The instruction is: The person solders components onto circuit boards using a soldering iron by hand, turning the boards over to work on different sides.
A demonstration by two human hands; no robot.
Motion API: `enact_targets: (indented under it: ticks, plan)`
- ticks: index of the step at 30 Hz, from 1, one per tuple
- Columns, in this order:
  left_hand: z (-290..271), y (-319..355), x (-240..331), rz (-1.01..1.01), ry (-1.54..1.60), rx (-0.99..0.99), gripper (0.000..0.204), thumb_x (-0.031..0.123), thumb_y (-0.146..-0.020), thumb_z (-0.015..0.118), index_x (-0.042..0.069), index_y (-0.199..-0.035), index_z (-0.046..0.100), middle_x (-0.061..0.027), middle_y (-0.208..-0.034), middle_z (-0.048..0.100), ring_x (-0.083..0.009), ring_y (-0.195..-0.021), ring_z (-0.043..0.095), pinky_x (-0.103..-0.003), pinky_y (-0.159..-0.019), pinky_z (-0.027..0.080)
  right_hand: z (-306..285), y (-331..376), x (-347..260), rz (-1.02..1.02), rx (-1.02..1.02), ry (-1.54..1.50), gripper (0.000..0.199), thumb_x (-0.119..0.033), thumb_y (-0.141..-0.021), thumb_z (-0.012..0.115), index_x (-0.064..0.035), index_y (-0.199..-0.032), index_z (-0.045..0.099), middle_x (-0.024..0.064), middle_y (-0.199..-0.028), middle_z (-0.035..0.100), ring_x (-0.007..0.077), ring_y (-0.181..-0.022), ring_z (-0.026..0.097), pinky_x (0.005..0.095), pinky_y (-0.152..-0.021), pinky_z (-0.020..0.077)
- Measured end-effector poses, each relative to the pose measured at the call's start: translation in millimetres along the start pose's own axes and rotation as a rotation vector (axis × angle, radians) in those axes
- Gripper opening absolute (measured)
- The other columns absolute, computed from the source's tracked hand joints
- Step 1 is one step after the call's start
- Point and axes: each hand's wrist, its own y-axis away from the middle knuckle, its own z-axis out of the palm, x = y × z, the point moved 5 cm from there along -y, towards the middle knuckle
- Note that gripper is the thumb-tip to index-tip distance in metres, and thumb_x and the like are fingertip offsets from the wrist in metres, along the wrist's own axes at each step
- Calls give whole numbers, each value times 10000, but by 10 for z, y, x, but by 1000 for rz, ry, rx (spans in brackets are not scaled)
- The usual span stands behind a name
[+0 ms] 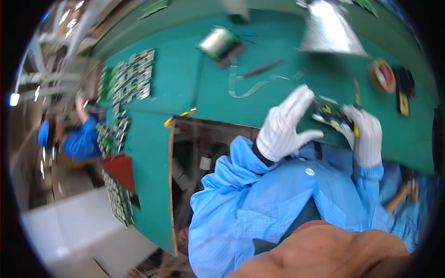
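Note:
My left hand (287, 125), in a white ribbed glove, is open with its thumb apart from the stretched fingers. It holds nothing and is close to the left side of a small green circuit board (328, 112). My right hand (367, 134), also gloved, is closed at the board's right end. A slim tool (357, 92) sticks up past its fingers, and a yellow part shows under the palm, perhaps its handle. Blur hides the tool's kind. Whether the right fingers also grip the board, I cannot tell.
On the green mat (167, 88) are a solder wire spool (218, 42), a dark pen-like tool (263, 68), a tape roll (382, 75) and a shiny metal cone (331, 30). Rows of circuit boards (134, 76) lie left. A co-worker in blue (81, 139) is at far left.

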Motion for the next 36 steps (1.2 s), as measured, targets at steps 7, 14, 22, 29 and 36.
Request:
enact_targets:
  ticks: [7, 14, 22, 29, 36]
  plan:
    - [346, -112, -103, -36, -100, -48, 430, -3, -727, 767, 64, -1142, 681, -143, -1211, 673, -305, -1132, 647, -376, -986, 520, 24, -41, 100, 28, -202, -8, 552, -471, -789, 684, -101, -1192, 614, 126, -1073, 682, 317, -1022, 651, 438, -921, 478]
    - [399, -82, -124, -7, -21, -83, 527, -41, -707, 722, 64, -1217, 636, -136, -1249, 646, -310, -1170, 619, -389, -1001, 510, -300, -47, -45, -161, 95, 74, 594, -580, -751, 628, -85, -1079, 651, 127, -947, 679, 305, -995, 673, 498, -1057, 445]
    - [447, -155, -114, -115, -26, -31, 423, 95, -794, 784, 54, -1196, 661, -112, -1188, 684, -272, -1091, 663, -351, -933, 544, -685, 282, 372, 121, 386, -86, 363, -387, -867, 725, -51, -999, 691, 121, -872, 711, 319, -882, 706, 497, -989, 499]
    - [364, -83, -149, -116, -87, -6, 400, 88, -788, 796, 67, -1167, 668, -107, -1188, 678, -270, -1093, 659, -357, -952, 537, -399, 268, 1264, 410, 575, -558, 510, -485, -982, 585, -30, -1190, 687, 19, -934, 684, 72, -724, 557, 257, -710, 485]
    - [382, -85, -171, -76, -23, 52, 381, 175, -803, 795, 60, -1147, 677, -121, -1157, 696, -287, -1081, 663, -370, -939, 531, -171, 245, 1440, 404, 394, -579, 203, -145, -1012, 577, -32, -1157, 662, -20, -894, 605, 44, -788, 548, 203, -684, 470]
